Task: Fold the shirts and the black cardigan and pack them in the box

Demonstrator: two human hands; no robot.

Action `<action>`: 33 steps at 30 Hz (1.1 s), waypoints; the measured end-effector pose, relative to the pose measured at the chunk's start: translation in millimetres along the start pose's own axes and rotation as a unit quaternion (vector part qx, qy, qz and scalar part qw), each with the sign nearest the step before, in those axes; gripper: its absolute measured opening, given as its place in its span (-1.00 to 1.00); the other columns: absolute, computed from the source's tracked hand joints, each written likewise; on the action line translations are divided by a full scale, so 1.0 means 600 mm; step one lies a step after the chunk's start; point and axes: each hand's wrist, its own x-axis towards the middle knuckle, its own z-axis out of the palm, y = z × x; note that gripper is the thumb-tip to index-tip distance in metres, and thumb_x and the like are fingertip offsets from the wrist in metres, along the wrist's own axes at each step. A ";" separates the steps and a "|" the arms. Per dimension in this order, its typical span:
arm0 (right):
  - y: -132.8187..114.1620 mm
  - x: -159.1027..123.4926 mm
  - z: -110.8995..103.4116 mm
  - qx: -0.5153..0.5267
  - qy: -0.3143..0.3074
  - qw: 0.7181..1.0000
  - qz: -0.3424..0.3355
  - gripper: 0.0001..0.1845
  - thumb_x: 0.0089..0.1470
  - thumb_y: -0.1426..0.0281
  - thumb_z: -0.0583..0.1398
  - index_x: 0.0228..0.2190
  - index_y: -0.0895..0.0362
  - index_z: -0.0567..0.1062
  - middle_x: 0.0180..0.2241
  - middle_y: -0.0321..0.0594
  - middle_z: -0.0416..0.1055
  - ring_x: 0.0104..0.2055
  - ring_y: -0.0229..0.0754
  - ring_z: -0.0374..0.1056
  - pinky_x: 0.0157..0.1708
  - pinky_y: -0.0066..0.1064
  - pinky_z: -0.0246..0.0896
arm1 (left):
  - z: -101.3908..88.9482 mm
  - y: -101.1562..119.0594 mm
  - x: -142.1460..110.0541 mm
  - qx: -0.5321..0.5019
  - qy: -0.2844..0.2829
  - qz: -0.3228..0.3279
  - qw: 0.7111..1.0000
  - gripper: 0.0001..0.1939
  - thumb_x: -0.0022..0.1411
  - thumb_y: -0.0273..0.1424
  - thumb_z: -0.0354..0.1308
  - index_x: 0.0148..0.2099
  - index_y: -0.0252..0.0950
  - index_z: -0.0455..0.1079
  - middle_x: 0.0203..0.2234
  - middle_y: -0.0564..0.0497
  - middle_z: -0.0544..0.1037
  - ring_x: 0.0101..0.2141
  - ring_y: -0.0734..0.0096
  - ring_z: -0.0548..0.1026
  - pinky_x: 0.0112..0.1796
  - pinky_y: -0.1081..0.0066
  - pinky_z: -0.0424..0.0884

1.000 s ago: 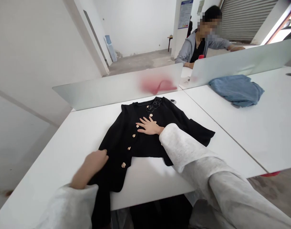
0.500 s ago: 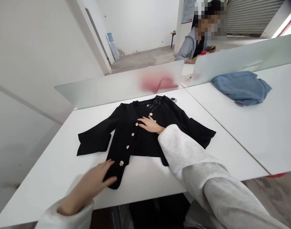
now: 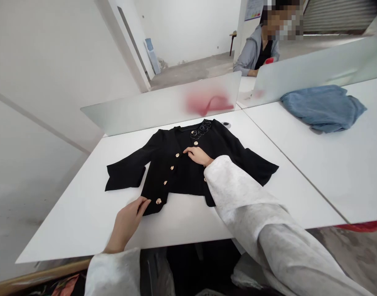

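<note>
A black jacket (image 3: 159, 166) with gold buttons lies spread on the white table, its front open and both sleeves out to the sides. Black rosette trim (image 3: 201, 130) runs along one side of its neckline. My left hand (image 3: 129, 220) pinches the lower left corner of the jacket beside the bottom button, fingertips closed on the cloth. On the upper front, my right hand (image 3: 199, 156) is curled with thumb and forefinger closed on the fabric near the opening. My right sleeve covers part of the other front panel.
Frosted dividers (image 3: 164, 105) stand along the table's far edge, with a blurred red shape behind one. A folded blue garment (image 3: 324, 109) lies on the adjoining table at right. Beyond the dividers sits a person in a grey hooded top (image 3: 248, 55).
My left hand has closed on the jacket's lower corner, and that hem now sits farther from me. The fingers of my right hand, spread flat before, have drawn together on the cloth.
</note>
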 end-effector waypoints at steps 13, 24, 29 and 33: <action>0.002 0.001 -0.002 -0.073 -0.130 0.988 -0.048 -0.48 0.10 0.10 0.18 0.04 0.07 0.43 0.24 -0.10 0.15 0.33 0.03 -0.08 0.26 -0.05 -0.22 | -0.016 -0.018 -0.027 -0.149 0.259 -0.160 0.941 -0.56 0.20 -0.05 -0.05 -0.11 -0.26 0.42 -0.34 -0.05 0.56 -0.32 0.21 0.51 -0.26 0.31 0.41; 0.000 -0.001 -0.002 -0.106 -0.123 0.985 -0.051 -0.51 0.26 0.23 0.03 0.18 0.04 0.27 0.24 -0.16 0.15 0.32 -0.01 -0.05 0.24 -0.12 -0.15 | 0.005 0.114 0.027 -0.346 0.170 -0.018 0.922 -0.56 0.26 -0.06 -0.08 0.01 -0.20 0.36 -0.14 -0.06 0.55 -0.16 0.24 0.52 -0.18 0.32 0.44; -0.001 0.007 0.008 -0.019 -0.086 0.996 0.006 -0.48 0.23 0.18 0.06 0.18 0.05 0.26 0.19 -0.09 0.22 0.29 0.03 0.01 0.23 -0.07 -0.13 | 0.069 0.058 0.030 -0.208 0.134 -0.159 0.956 -0.41 0.13 0.09 -0.06 -0.09 -0.31 0.38 -0.22 -0.14 0.49 -0.28 0.15 0.49 -0.22 0.15 0.42; -0.024 0.011 0.012 0.251 -0.070 0.963 0.068 -0.47 0.23 0.25 0.07 0.19 0.08 0.14 -0.08 -0.12 0.45 0.00 -0.14 0.37 0.06 -0.19 0.19 | 0.091 0.063 0.035 -0.275 0.096 -0.156 0.944 -0.46 0.11 0.12 -0.03 -0.18 -0.26 0.35 -0.39 -0.05 0.49 -0.37 0.16 0.48 -0.26 0.15 0.41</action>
